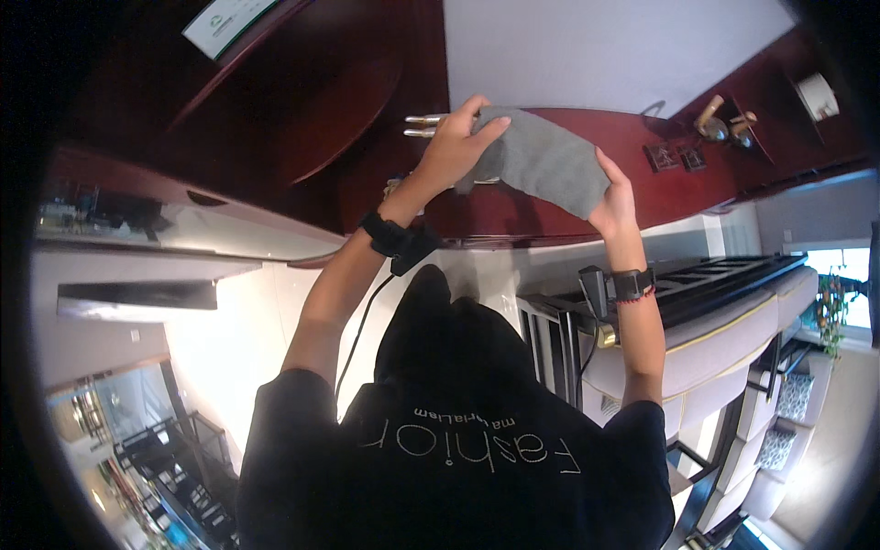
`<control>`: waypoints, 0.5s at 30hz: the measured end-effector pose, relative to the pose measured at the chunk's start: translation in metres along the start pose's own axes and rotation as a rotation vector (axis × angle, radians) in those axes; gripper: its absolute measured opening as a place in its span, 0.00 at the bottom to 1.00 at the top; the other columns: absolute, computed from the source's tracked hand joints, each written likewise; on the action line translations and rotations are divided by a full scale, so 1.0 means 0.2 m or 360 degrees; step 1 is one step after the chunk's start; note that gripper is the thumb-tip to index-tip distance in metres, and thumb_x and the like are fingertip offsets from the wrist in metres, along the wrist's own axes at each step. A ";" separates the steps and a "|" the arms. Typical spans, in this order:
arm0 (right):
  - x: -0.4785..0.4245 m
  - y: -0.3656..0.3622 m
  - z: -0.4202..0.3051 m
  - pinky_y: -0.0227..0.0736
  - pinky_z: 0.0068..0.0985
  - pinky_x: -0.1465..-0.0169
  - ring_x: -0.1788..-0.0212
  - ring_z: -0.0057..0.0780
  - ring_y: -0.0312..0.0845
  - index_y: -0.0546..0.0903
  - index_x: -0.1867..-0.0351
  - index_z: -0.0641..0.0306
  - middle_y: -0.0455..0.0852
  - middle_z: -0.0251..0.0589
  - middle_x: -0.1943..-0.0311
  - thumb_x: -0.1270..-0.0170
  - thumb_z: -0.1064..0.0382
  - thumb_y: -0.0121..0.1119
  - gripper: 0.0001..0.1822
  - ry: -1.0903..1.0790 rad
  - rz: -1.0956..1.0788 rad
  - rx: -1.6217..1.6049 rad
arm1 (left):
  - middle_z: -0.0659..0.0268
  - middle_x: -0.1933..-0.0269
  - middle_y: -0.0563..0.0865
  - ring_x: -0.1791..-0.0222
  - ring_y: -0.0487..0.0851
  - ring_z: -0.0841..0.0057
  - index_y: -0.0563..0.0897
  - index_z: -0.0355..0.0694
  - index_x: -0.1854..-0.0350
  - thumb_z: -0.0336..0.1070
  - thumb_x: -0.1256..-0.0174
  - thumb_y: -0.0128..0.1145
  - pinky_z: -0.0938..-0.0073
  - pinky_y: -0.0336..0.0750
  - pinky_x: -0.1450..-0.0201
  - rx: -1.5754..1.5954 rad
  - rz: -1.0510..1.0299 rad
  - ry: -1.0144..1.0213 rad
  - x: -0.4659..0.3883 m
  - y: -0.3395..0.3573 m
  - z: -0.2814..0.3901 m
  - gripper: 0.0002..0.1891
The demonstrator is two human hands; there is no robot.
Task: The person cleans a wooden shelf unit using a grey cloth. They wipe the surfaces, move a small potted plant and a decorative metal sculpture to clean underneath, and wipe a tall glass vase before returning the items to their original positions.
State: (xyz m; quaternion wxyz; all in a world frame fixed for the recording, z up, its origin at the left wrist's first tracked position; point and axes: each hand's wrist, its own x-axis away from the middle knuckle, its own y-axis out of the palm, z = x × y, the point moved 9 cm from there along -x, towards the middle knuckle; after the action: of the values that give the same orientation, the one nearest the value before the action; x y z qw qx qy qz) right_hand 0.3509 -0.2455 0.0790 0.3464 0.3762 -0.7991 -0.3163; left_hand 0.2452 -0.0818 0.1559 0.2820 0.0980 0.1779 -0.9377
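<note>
A folded grey cloth [550,161] is stretched between my two hands above a dark red wooden tabletop [660,196]. My left hand [457,144] grips its left end, thumb on top. At its lower right end, my right hand [614,199] holds the edge between thumb and palm, with the fingers mostly hidden. Two slim rods with shiny metal tips [419,132] stick out to the left, behind my left hand; whether it touches them I cannot tell. Under the cloth's left part, a darker grey piece and a small pale edge show.
Two small dark square items [661,157] lie on the tabletop at right, beside two round dark objects with wooden handles [715,129]. A white roll-like object [818,97] is further right. A black-framed cushioned sofa [722,323] stands near my right arm. A cable hangs from my left wrist device.
</note>
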 end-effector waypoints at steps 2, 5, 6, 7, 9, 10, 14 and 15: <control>-0.02 0.06 0.03 0.64 0.34 0.41 0.44 0.37 0.69 0.69 0.45 0.69 0.73 0.46 0.46 0.33 0.53 0.42 0.23 0.0119 -0.0059 -0.0019 | 0.69 0.75 0.75 0.74 0.72 0.82 0.73 0.36 0.65 0.42 0.41 0.57 0.79 0.69 0.68 0.0250 0.0140 -0.0007 0.00 -0.10 -0.02 0.13; -0.04 0.32 0.09 0.61 0.36 0.39 0.42 0.40 0.66 0.66 0.42 0.69 0.70 0.48 0.43 0.32 0.52 0.41 0.25 0.0255 -0.0463 -0.0201 | 0.68 0.62 0.77 0.62 0.75 0.81 0.73 0.40 0.55 0.41 0.37 0.54 0.79 0.70 0.57 0.0269 0.0219 -0.0289 -0.02 -0.25 -0.15 0.14; -0.06 0.36 0.13 0.60 0.36 0.39 0.42 0.40 0.66 0.67 0.43 0.68 0.70 0.47 0.43 0.32 0.49 0.40 0.25 0.0364 -0.0496 -0.0300 | 0.67 0.60 0.77 0.60 0.75 0.80 0.73 0.40 0.54 0.41 0.37 0.53 0.78 0.70 0.56 0.0184 0.0273 -0.0419 -0.02 -0.29 -0.21 0.14; -0.11 0.34 0.20 0.61 0.35 0.39 0.42 0.39 0.66 0.68 0.43 0.67 0.71 0.47 0.43 0.32 0.49 0.40 0.25 0.0421 -0.0312 -0.0180 | 0.66 0.58 0.77 0.58 0.75 0.79 0.73 0.40 0.53 0.42 0.37 0.53 0.76 0.70 0.54 0.0104 0.0321 -0.0553 -0.02 -0.33 -0.28 0.15; -0.21 0.24 0.33 0.61 0.34 0.39 0.42 0.38 0.67 0.69 0.44 0.65 0.71 0.46 0.43 0.32 0.48 0.39 0.25 0.0521 0.0038 0.0066 | 0.63 0.52 0.75 0.52 0.74 0.76 0.71 0.41 0.47 0.40 0.37 0.52 0.74 0.69 0.50 0.0389 0.0249 -0.0911 0.03 -0.34 -0.54 0.18; -0.25 0.18 0.44 0.62 0.32 0.40 0.43 0.35 0.69 0.70 0.45 0.65 0.74 0.44 0.45 0.32 0.47 0.40 0.25 0.0699 0.0039 0.0088 | 0.62 0.51 0.75 0.52 0.74 0.75 0.69 0.42 0.45 0.40 0.37 0.52 0.74 0.69 0.50 0.0563 0.0258 -0.1073 0.07 -0.35 -0.63 0.19; -0.44 -0.04 0.69 0.69 0.30 0.46 0.49 0.35 0.74 0.70 0.45 0.63 0.77 0.44 0.50 0.34 0.53 0.43 0.21 0.0950 -0.0020 0.0062 | 0.61 0.49 0.74 0.51 0.74 0.71 0.62 0.49 0.38 0.31 0.42 0.55 0.73 0.70 0.48 0.0664 0.0045 -0.1366 0.22 -0.37 -0.87 0.29; -0.52 -0.13 0.73 0.70 0.31 0.47 0.49 0.35 0.73 0.68 0.44 0.62 0.77 0.44 0.51 0.35 0.58 0.46 0.20 0.0898 0.0041 0.0130 | 0.61 0.49 0.74 0.51 0.74 0.70 0.61 0.51 0.37 0.30 0.44 0.56 0.72 0.70 0.48 0.0603 -0.0068 -0.1368 0.25 -0.36 -0.87 0.31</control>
State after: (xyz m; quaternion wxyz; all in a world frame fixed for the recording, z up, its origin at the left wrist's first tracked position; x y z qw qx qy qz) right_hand 0.2950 -0.1383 -0.0544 0.5436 0.4527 -0.6879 -0.1623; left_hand 0.1770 0.0172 0.0015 0.2879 -0.2533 -0.1273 -0.9147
